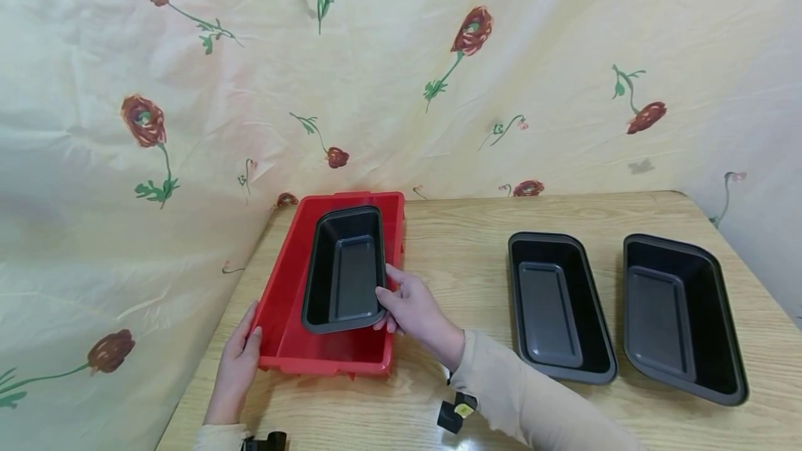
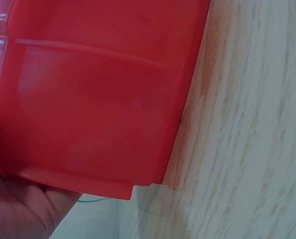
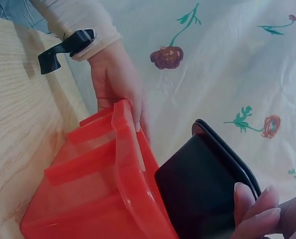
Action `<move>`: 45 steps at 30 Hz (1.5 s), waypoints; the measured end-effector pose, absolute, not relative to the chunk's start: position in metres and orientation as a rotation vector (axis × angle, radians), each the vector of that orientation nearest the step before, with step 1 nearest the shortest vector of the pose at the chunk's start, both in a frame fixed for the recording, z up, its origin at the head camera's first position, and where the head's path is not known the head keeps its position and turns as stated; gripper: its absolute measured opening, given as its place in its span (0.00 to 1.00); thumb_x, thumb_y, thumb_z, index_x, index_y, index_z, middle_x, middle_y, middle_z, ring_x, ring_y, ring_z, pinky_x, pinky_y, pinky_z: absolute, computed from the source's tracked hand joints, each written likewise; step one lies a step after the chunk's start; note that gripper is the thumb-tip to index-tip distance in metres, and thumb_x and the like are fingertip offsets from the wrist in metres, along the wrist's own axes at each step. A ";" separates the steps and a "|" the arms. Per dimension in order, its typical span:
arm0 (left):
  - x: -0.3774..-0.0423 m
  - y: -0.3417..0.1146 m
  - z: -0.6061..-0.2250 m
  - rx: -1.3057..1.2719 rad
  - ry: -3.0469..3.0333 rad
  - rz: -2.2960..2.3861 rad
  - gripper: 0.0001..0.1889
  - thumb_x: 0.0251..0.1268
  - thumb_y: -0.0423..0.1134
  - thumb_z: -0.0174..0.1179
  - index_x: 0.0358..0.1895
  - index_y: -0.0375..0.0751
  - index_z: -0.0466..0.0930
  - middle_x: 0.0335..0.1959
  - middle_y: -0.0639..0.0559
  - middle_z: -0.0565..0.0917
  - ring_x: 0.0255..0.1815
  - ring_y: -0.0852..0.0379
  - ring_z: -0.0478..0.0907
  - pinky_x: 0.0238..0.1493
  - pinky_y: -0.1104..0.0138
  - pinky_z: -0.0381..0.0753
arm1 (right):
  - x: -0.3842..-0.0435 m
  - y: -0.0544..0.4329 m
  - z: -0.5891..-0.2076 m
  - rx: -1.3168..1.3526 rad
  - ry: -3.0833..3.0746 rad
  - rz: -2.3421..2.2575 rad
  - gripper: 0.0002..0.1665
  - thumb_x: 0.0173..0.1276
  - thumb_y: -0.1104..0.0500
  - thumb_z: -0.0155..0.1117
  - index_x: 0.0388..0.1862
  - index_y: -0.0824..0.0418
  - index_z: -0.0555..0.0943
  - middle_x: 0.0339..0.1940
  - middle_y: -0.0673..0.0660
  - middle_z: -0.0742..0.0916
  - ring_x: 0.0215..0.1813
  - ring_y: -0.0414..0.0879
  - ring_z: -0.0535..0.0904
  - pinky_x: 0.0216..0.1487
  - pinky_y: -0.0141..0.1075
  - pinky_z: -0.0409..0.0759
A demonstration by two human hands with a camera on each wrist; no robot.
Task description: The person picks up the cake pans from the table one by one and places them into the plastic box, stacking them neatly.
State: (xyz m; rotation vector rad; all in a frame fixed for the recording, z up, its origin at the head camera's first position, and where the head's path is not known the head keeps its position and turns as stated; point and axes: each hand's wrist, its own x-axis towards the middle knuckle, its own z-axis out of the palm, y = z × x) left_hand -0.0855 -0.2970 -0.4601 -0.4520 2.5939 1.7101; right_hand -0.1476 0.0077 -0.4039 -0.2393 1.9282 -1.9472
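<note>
A black loaf pan is held over the red plastic tray, its rim pinched near the lower right corner by my right hand. In the right wrist view the dark outer side of that loaf pan slants beside the tray's wall, with fingertips on its rim. My left hand grips the tray's near left corner, thumb on top of the edge. The left wrist view shows the tray's red outer side and part of the left hand under its edge.
Two more black loaf pans stand on the wooden table to the right: one nearer the middle, the other by the right side. A flowered cloth hangs behind the table and along its left.
</note>
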 end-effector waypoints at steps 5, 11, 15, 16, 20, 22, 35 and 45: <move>-0.086 -0.296 -0.461 -0.452 2.597 1.711 0.29 0.80 0.38 0.38 0.79 0.52 0.44 0.78 0.41 0.51 0.70 0.39 0.59 0.63 0.51 0.70 | -0.150 0.004 -0.408 -0.258 1.940 -1.945 0.36 0.74 0.61 0.58 0.77 0.61 0.58 0.22 0.62 0.85 0.15 0.43 0.75 0.15 0.27 0.70; -0.086 -0.296 -0.461 -0.461 2.593 1.703 0.29 0.80 0.38 0.39 0.79 0.53 0.44 0.78 0.42 0.51 0.71 0.38 0.58 0.63 0.51 0.70 | -0.154 -0.002 -0.416 -0.276 1.953 -1.951 0.36 0.73 0.62 0.58 0.76 0.62 0.59 0.22 0.63 0.85 0.14 0.43 0.75 0.13 0.28 0.69; -0.086 -0.295 -0.461 -0.458 2.594 1.704 0.29 0.80 0.38 0.38 0.79 0.54 0.43 0.78 0.41 0.50 0.72 0.38 0.57 0.64 0.47 0.68 | -0.155 -0.005 -0.420 -0.268 1.954 -1.945 0.36 0.73 0.62 0.58 0.76 0.63 0.59 0.22 0.63 0.85 0.14 0.42 0.75 0.13 0.27 0.69; -0.086 -0.295 -0.461 -0.457 2.594 1.703 0.29 0.80 0.38 0.38 0.79 0.55 0.43 0.78 0.41 0.50 0.72 0.38 0.56 0.65 0.47 0.67 | -0.156 -0.005 -0.421 -0.264 1.953 -1.943 0.36 0.73 0.62 0.58 0.76 0.64 0.59 0.22 0.63 0.85 0.14 0.42 0.75 0.13 0.27 0.69; -0.085 -0.296 -0.460 -0.448 2.595 1.706 0.30 0.80 0.37 0.38 0.79 0.56 0.43 0.78 0.42 0.49 0.73 0.38 0.54 0.66 0.47 0.66 | -0.157 -0.006 -0.423 -0.256 1.944 -1.931 0.35 0.73 0.62 0.58 0.76 0.64 0.60 0.23 0.64 0.86 0.14 0.42 0.76 0.14 0.26 0.69; -0.085 -0.296 -0.460 -0.445 2.595 1.709 0.30 0.80 0.37 0.38 0.79 0.56 0.43 0.78 0.42 0.49 0.73 0.39 0.54 0.66 0.48 0.65 | -0.157 -0.007 -0.424 -0.252 1.947 -1.920 0.34 0.73 0.62 0.58 0.75 0.63 0.61 0.23 0.63 0.86 0.15 0.43 0.77 0.14 0.26 0.69; -0.086 -0.297 -0.460 -0.423 2.606 1.708 0.29 0.80 0.37 0.38 0.79 0.55 0.43 0.78 0.42 0.49 0.74 0.40 0.53 0.67 0.48 0.63 | -0.156 -0.012 -0.420 -0.221 2.035 -1.833 0.31 0.74 0.62 0.57 0.73 0.65 0.64 0.21 0.59 0.85 0.15 0.45 0.78 0.15 0.27 0.71; -0.085 -0.298 -0.460 -0.440 2.590 1.712 0.30 0.80 0.37 0.39 0.79 0.57 0.43 0.79 0.43 0.48 0.74 0.39 0.52 0.67 0.47 0.64 | -0.154 -0.013 -0.415 -0.270 2.157 -1.655 0.18 0.73 0.59 0.60 0.58 0.60 0.73 0.21 0.55 0.85 0.13 0.45 0.73 0.14 0.29 0.70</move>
